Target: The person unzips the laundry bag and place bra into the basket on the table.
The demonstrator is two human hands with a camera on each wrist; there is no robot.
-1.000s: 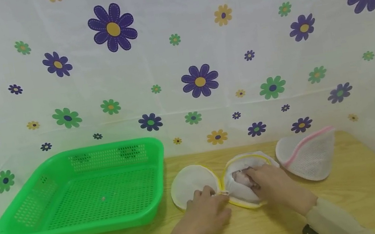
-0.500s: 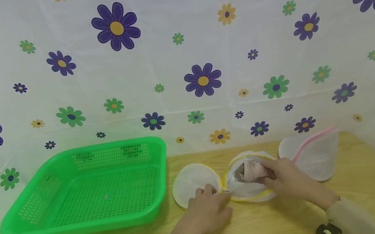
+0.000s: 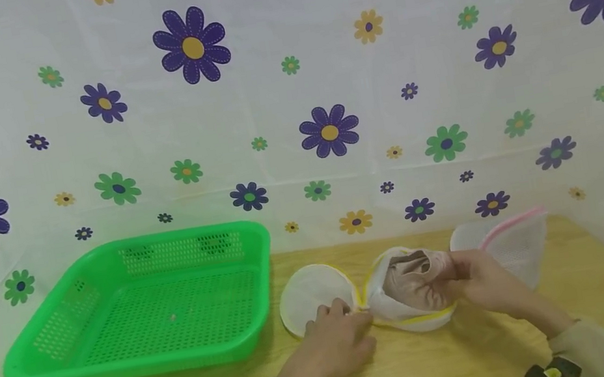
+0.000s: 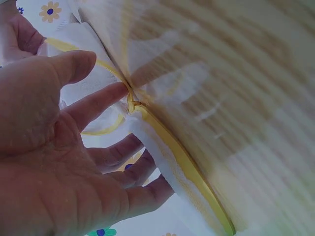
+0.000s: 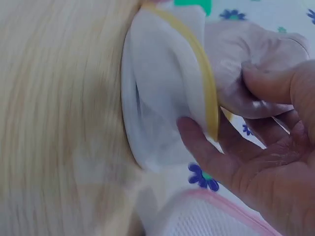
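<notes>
A white mesh laundry bag with a yellow zip lies unfolded in two round halves on the table. My left hand rests on its left half near the join; in the left wrist view the fingers touch the yellow-edged rim. From the right half a pinkish-beige satiny garment bulges out, folded and gathered; its exact kind cannot be told. My right hand pinches its right edge. In the right wrist view the thumb lies on the garment, and one finger touches the bag's side.
A green plastic basket with perforated walls stands to the left. At the right, behind my right hand, sits another white mesh bag with a pink zip. A flower-print curtain hangs behind the wooden table.
My right hand has drawn back rightward out of the bag's right half, pulling the garment partly up and out, so more of it shows. The left hand has stayed on the bag.
</notes>
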